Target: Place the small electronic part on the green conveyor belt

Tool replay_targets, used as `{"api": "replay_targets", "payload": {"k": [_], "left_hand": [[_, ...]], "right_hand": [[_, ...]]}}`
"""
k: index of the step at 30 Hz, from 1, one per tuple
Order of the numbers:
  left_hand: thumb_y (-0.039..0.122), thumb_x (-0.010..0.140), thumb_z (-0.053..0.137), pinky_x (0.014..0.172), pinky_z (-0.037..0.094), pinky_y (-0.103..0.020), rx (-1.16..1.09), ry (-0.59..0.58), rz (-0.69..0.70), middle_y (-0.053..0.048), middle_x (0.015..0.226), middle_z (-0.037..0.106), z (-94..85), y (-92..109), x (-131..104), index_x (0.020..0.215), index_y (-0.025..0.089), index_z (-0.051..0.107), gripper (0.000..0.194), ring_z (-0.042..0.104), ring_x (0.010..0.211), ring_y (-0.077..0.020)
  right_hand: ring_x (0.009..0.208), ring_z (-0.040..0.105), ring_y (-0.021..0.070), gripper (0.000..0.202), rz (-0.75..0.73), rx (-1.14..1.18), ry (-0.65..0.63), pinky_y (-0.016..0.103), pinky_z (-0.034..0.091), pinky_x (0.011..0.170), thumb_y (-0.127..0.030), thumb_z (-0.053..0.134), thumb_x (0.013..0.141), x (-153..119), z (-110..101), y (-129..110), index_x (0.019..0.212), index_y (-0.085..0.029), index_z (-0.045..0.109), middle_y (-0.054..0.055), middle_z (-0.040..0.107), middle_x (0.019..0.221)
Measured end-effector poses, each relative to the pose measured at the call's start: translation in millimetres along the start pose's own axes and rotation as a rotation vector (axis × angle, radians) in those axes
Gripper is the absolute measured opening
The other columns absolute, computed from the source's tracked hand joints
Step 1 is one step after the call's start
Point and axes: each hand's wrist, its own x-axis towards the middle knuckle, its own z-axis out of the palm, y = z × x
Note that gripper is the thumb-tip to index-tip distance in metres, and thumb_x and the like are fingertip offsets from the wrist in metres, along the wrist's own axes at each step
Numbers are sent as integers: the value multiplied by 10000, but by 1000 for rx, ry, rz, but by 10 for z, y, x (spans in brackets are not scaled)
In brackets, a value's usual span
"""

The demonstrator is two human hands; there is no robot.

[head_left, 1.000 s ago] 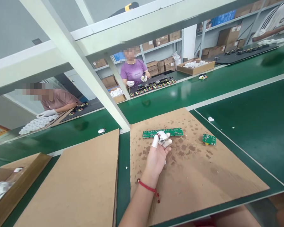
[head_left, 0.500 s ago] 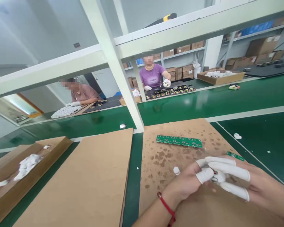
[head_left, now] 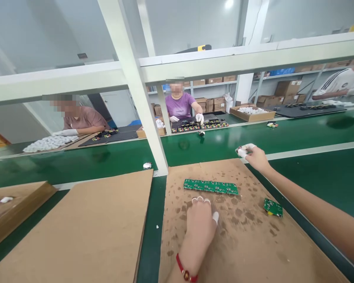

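My right hand (head_left: 255, 156) is stretched out over the near edge of the green belt, with white cots on its fingers. Thumb and fingers pinch a small white-wrapped component (head_left: 239, 151) with a darker end. My left hand (head_left: 201, 222), also in white finger cots, is low over the stained cardboard sheet (head_left: 233, 251). Its fingers bend downward, the thumb apart from them; their tips are partly hidden. Just beyond it lies a long green circuit board strip (head_left: 211, 186). A smaller green circuit board (head_left: 273, 207) with a yellow part beneath lies to the right.
A white post (head_left: 135, 78) and crossbar stand in front. White-wrapped pieces (head_left: 147, 165) sit on the green belt (head_left: 120, 155). Beyond it are co-workers, one in purple (head_left: 179, 105). A second cardboard sheet (head_left: 106, 224) and a cardboard tray (head_left: 26, 212) lie left.
My hands have separated. The right hand has gone forward to the belt with the white-wrapped component; the left has moved left over the cardboard, covering where a white disc lay. The view has turned right.
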Motion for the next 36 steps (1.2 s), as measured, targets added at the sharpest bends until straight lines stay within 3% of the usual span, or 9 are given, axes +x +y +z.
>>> {"api": "replay_targets", "payload": {"k": [4,9,14,19,22,25,28,31,36], "left_hand": [[172,808,492,933,460,-466,-9,-51,-33,-222,1216,578,-7,22,-19,1157,38,576,383,486,1195,-368],[159,818,464,937,449,-446,-4,-55,-32,-210,1205,583,-16,9,-16,1159,55,571,372,487,1195,-354],[169,830,429,906,439,-434,11,-79,-3,-201,1177,592,-1,-39,10,1125,74,571,340,504,1172,-348],[200,831,414,767,441,-388,-70,-78,13,-180,1043,670,14,-158,74,900,146,574,182,620,971,-306],[206,832,387,655,409,-348,-184,-146,-2,-109,755,728,-12,-232,121,732,202,490,143,645,722,-244],[231,827,399,642,386,-322,-254,-177,8,-63,625,722,-40,-302,142,653,222,431,177,619,653,-211],[318,831,409,595,379,-296,-349,-260,31,-37,648,720,-49,-389,141,664,213,457,203,561,562,-169],[362,761,517,553,361,-269,-388,-315,77,-5,680,660,-41,-486,143,758,191,534,172,513,552,-140],[256,648,621,547,331,-235,-402,-369,147,53,656,522,-36,-588,174,854,170,571,229,435,579,-109]], "right_hand": [[795,629,218,297,38,-97,85,380,503,765,-364,510,837,302,106,178,988,-113,562,155,662,987],[822,628,175,241,40,-235,-217,368,517,792,-379,572,898,426,32,347,888,-145,629,56,667,925],[996,616,200,251,6,-310,-419,389,487,899,-289,555,900,367,-426,440,1109,-164,616,94,637,1168],[676,651,210,321,40,-400,-473,314,513,725,-106,487,726,23,-941,515,954,-144,711,69,715,786],[688,648,206,372,29,-399,-449,297,505,720,-116,432,715,-284,-1066,552,959,-153,710,61,709,779],[815,643,215,362,-9,-365,-417,298,492,774,-164,414,754,-567,-1042,571,978,-165,699,79,703,898],[728,606,194,298,-54,-328,-411,288,484,697,-267,478,772,-738,-960,585,969,-184,687,64,665,848],[664,552,170,269,-87,-302,-395,271,459,638,-338,537,768,-780,-888,604,948,-182,662,37,606,778],[663,532,171,202,-109,-300,-339,280,439,655,-320,493,828,-761,-806,624,842,-172,630,35,574,741]]}}
